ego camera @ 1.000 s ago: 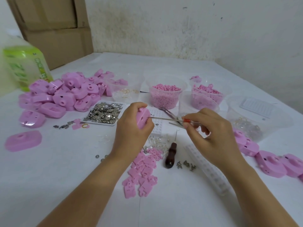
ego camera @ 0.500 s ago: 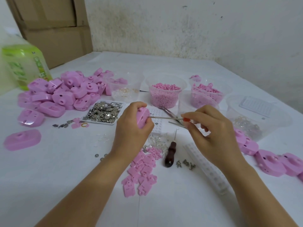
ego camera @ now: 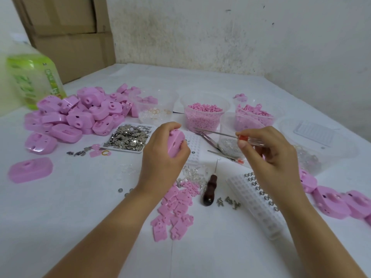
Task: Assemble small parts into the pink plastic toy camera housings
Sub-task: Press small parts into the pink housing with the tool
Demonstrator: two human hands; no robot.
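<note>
- Housing (ego camera: 175, 144), pink, is held edge-on above the table (ego camera: 60, 217), near the middle of the view.
- Left hand (ego camera: 162, 157) grips it, with the fingers curled over its top and the palm wrapped round its near side.
- Right hand (ego camera: 269, 157) pinches a screwdriver (ego camera: 244, 138) at its red collar between thumb and forefinger, and the other fingers curl under the clear handle.
- The thin shaft points left, with the tip just beside the housing's upper edge. Contact cannot be told.
- Pile (ego camera: 80, 115) of pink housings lies at the far left, with 1 loose shell (ego camera: 30, 170) alone nearer the table's left edge.
- More shells form a row (ego camera: 331, 201) to the right of the right wrist.
- Tray (ego camera: 128, 138) of small metal bits sits just left of the left hand.
- Bead tub (ego camera: 204, 115) stands behind the hands.
- Awl (ego camera: 209, 189) with a dark wooden handle lies between the forearms, beside scattered pink plates (ego camera: 176, 207).
- White strip (ego camera: 259, 207), with metal rings along 1 edge, runs under the right wrist.
- Tweezers (ego camera: 206, 138) lie behind the screwdriver shaft.
</note>
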